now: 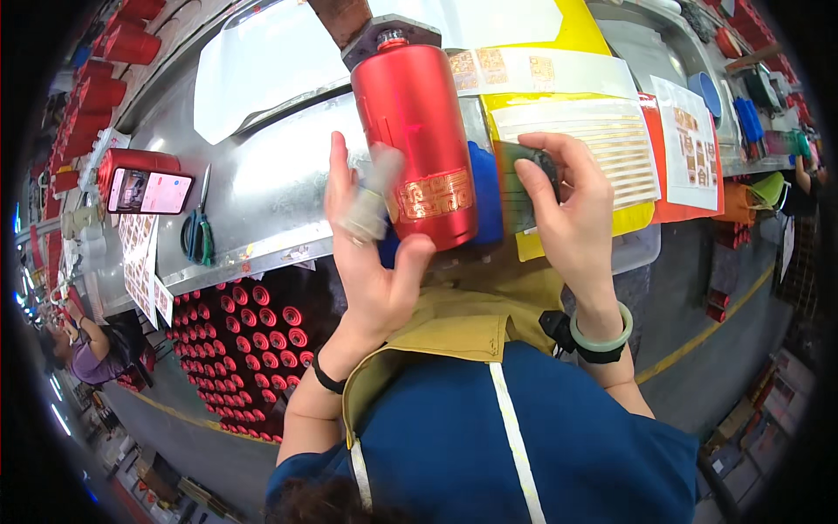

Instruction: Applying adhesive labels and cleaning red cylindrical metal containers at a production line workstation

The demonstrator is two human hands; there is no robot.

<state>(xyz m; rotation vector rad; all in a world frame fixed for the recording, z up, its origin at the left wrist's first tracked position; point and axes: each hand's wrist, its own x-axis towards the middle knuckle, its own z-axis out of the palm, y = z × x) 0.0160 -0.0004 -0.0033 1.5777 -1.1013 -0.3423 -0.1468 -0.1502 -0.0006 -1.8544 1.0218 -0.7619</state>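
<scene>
- Blue clothing is seen nearest the camera; beyond it, the red bottle is placed between the two hands, by the near edge of the metal desk
- Smoothing of the gold pattern onto the bottle is judged to be the step in hand; next, the dark green pad should probably be brought to the pattern while the bottle is steadied
- Left grip is spread wide beside the bottle, thumb well apart (whether the blurred pale thing at its fingers is held or worn cannot be told)
- Right grip is closed on the dark green pad, apart from the bottle
- Bottle's long axis is pointed away from the wearer, slightly leftward; its neck is met by the dark fixture, its base is turned toward the wearer
</scene>
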